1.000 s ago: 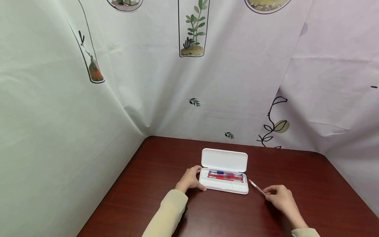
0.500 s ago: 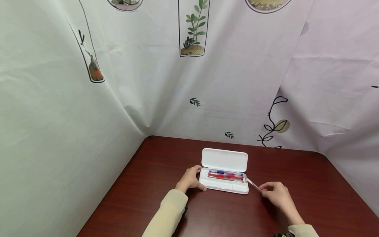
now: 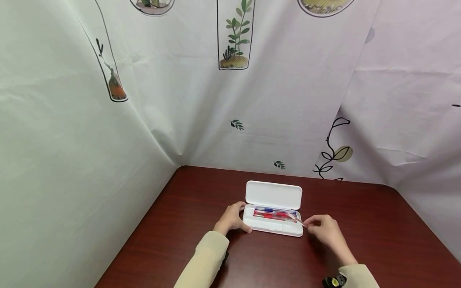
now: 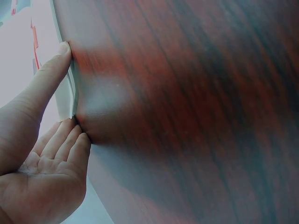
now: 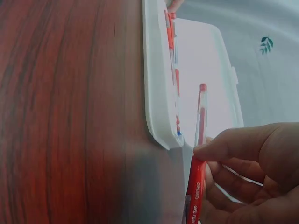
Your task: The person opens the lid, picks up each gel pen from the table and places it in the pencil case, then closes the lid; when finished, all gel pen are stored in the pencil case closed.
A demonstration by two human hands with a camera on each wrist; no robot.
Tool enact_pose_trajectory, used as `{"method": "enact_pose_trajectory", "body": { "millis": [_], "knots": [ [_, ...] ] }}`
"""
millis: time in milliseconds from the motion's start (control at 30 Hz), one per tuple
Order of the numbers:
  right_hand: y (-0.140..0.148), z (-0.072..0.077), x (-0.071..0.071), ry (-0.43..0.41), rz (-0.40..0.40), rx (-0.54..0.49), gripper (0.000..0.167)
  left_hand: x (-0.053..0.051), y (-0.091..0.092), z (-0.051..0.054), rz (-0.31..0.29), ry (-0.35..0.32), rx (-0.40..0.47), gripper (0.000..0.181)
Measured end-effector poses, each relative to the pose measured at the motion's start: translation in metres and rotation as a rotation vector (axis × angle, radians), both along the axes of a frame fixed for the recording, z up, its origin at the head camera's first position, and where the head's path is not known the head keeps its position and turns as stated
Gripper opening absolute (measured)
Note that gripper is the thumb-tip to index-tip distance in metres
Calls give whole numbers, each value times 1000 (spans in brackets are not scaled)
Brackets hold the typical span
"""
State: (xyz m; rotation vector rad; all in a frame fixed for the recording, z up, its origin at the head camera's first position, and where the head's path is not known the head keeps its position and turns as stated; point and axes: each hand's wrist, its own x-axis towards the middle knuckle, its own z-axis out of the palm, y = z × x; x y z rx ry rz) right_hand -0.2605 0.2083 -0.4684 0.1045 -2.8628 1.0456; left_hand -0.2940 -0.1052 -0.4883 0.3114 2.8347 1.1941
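Note:
A white pencil case [image 3: 260,225] lies on the table with its lid [image 3: 273,195] raised at the back. Several pens [image 3: 268,215], red ones and a blue one, lie in its long rear part. My left hand [image 3: 229,219] holds the case's left end, thumb at the front corner and fingers along the side. Between thumb and fingers, my right hand [image 3: 325,231] pinches a red gel pen [image 5: 196,186]. The pen is tilted, and its clear end reaches over the right part of the case. In the right wrist view, printing shows on its red barrel.
The dark red wooden table [image 3: 273,264] runs back to a white cloth [image 3: 201,100] printed with plants. Another cloth wall stands along the left side. A dark watch-like item [image 3: 335,281] sits at the right sleeve.
My right hand has moved left and away from me, bringing the gel pen from beside the case to over its right end. The left hand and the case have stayed put.

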Motion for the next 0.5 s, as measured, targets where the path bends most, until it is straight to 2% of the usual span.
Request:
{"method": "enact_pose_trajectory", "body": {
  "millis": [267,500],
  "knots": [
    [-15,0,-6,25,50,-23,12,1,1,2,2,7,-5,82],
    [-27,4,-12,42,84,-28,19,2,0,3,-2,10,-6,82]
  ]
}}
